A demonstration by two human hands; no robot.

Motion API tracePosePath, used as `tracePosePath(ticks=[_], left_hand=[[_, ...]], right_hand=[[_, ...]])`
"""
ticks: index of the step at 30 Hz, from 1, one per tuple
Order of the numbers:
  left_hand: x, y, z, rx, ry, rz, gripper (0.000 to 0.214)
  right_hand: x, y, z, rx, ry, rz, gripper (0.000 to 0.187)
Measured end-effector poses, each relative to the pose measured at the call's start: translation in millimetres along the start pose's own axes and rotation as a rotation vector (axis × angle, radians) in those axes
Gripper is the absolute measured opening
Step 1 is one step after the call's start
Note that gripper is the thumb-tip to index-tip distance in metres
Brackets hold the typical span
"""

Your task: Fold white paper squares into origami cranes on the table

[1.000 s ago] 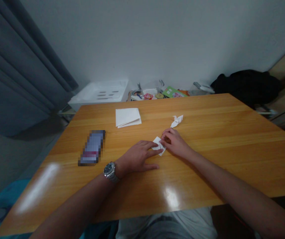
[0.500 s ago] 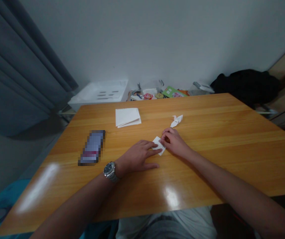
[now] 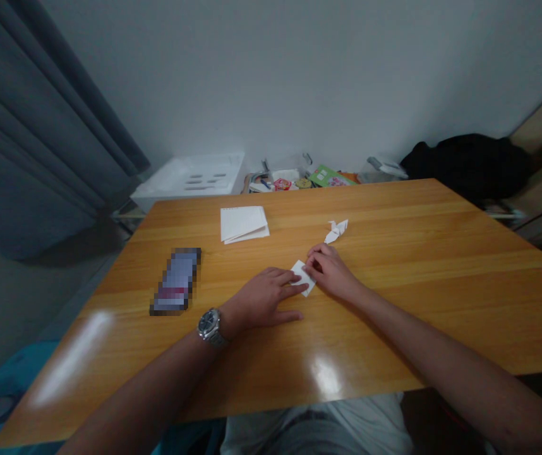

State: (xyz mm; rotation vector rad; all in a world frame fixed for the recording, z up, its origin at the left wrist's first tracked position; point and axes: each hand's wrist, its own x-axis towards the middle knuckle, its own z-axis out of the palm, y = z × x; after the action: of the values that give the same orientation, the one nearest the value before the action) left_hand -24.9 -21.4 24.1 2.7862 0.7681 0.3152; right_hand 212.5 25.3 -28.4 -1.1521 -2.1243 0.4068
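White paper (image 3: 303, 278), folded down small, sits pinned between the two hands on the wooden tabletop (image 3: 408, 297). The left hand (image 3: 261, 297) lies open and flat, fingers stretched out, their tips resting against the paper's near side. Across from it, the right hand (image 3: 332, 273) is curled over, fingertips down on the paper's far end. That looks like a pinch, though the fingers cover the contact, so how firm it is I can't call from this angle.

Just ahead of the right hand stands a small paper crane (image 3: 336, 230), near but not touching. Ahead of the left hand lies a folded sheaf of notepaper (image 3: 244, 224), and farther out to that hand's left, a pixelated smartphone (image 3: 176, 281). A steel wristwatch (image 3: 210, 327) sits on the left wrist.

Now the danger spots! If that right-hand pinch eases, the creases could spring open. Too hard a shove from the flat left hand could skid the paper across that glossy finish, and a wide sweep of the right hand could knock the crane over.
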Motion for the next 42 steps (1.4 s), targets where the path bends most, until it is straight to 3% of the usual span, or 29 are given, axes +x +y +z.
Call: tracePosePath(ticks=[42], left_hand=[[-0.9, 0.1, 4.9, 0.025, 0.010, 0.009, 0.061]], right_hand=[[1.8, -1.2, 1.7, -0.031, 0.006, 0.010, 0.010]])
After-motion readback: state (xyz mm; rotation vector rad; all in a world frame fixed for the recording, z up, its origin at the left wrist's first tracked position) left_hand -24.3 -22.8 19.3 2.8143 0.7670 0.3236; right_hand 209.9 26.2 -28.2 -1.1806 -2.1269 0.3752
